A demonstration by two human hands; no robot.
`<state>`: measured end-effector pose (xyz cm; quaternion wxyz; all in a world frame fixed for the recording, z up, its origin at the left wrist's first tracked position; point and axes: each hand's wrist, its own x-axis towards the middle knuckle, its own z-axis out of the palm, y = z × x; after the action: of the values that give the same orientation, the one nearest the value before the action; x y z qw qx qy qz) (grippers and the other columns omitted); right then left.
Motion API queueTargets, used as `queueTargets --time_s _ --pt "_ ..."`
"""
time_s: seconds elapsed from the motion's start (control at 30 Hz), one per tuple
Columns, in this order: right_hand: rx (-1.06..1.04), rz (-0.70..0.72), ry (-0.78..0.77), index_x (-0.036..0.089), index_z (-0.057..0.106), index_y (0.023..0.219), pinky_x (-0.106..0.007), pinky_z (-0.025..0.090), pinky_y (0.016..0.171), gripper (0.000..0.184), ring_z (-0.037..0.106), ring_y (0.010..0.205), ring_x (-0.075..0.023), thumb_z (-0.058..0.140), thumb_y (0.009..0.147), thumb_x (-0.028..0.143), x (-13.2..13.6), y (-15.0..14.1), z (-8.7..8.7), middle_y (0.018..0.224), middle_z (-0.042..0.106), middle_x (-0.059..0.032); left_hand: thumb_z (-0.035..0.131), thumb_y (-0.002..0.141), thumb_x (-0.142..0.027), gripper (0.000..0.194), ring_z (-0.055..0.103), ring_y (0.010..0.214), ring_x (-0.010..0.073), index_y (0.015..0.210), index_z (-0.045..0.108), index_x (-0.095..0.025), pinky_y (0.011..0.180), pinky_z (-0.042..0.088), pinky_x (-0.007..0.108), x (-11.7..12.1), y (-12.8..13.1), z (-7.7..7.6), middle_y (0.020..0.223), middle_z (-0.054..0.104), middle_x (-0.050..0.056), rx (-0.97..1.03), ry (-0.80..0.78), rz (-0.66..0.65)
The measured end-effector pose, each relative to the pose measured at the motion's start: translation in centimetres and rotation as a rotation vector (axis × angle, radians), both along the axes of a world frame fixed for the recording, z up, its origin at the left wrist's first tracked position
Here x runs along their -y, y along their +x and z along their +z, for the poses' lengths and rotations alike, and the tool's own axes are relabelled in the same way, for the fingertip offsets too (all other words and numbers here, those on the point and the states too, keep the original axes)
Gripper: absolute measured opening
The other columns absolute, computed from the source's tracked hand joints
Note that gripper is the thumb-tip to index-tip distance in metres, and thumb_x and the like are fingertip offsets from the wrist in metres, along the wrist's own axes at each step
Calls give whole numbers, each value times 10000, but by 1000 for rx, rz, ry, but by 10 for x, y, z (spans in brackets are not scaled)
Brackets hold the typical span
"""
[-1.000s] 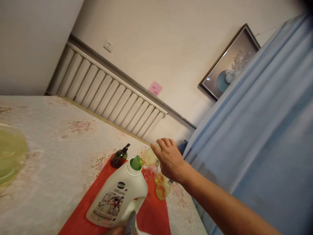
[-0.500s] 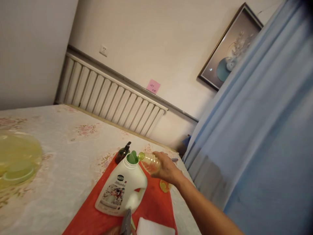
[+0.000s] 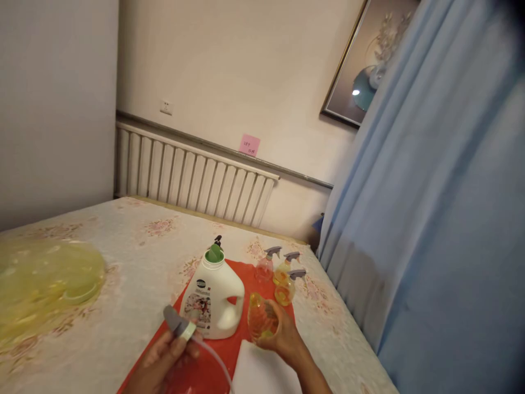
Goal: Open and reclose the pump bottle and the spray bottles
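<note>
My left hand [image 3: 166, 355] is closed on a grey spray head [image 3: 182, 326] with a clear dip tube that trails down to the right. In my right hand [image 3: 283, 336] is a clear spray bottle [image 3: 257, 319] without its head, standing nearly upright, its surface tinted orange by the red mat. Between my hands and a little beyond them, a white detergent jug [image 3: 223, 284] with a picture label stands on the red mat [image 3: 246, 282]. A green piece [image 3: 214, 253] sits in the jug's mouth. A white block or cloth [image 3: 266, 372] lies near my right wrist.
Three spray bottles with grey heads, including a pinkish one [image 3: 264, 269] and a yellow one [image 3: 284, 293], stand at the mat's right edge. A black pump top [image 3: 217, 241] shows behind the jug. At left lies a large yellow translucent basin [image 3: 82, 260]. A blue curtain [image 3: 410, 219] hangs at right.
My right hand has brought the bottle down from the jug's mouth to the jug's right, turning it from tilted to upright. My left hand has risen into view with the spray head. The view has levelled.
</note>
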<state>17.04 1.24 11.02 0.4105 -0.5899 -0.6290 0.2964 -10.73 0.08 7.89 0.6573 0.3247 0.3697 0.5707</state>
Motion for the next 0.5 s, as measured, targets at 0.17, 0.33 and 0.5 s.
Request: queueTargets --time_s 0.17,0.33,0.5 --pt "-14 -79 -46 179 536 1299 -420 431 1051 867 567 1209 -311 785 473 91 31 -6 -19 1309 597 -113 789 669 -526 581 609 754 155 1120 644 -189 783 516 222 14 6 40 711 691 -12 -59 153 179" --pt "-29 -77 -24 184 532 1301 -440 438 1038 897 562 1214 -317 783 449 62 56 -10 -31 1310 589 -113 746 738 -509 553 596 829 145 1195 595 -236 849 497 231 29 15 67 832 688 -21 -113 271 287" --pt "-38 -13 7 211 553 1238 -411 478 987 821 608 1129 -291 763 462 43 72 -16 -30 1220 632 -81 711 774 -513 568 584 809 141 1245 566 -229 865 486 254 35 25 76 869 676 -12 -190 360 270"
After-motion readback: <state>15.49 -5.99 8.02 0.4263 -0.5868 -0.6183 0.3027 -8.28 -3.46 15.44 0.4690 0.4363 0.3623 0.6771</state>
